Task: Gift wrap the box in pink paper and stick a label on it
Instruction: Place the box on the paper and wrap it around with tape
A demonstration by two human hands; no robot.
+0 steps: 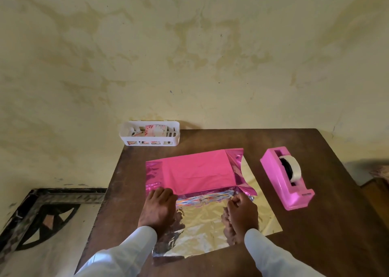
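Observation:
Shiny pink paper [195, 170] is folded over the box on the brown table [315, 245], covering its top; only a patterned strip of the box's near side [204, 196] shows. The paper's silver inner side [202, 230] spreads toward me. My left hand [159, 208] rests with fingers down on the near left edge of the pink fold. My right hand [242, 211] has its fingers curled at the near right edge, pinching the paper there. A pink tape dispenser [287, 179] with a white roll stands to the right.
A white slotted basket [149, 135] holding floral cards or labels sits at the table's far left corner against the yellowish wall. The table's left edge drops to a patterned floor [42, 217]. Bare table wood lies right of the dispenser.

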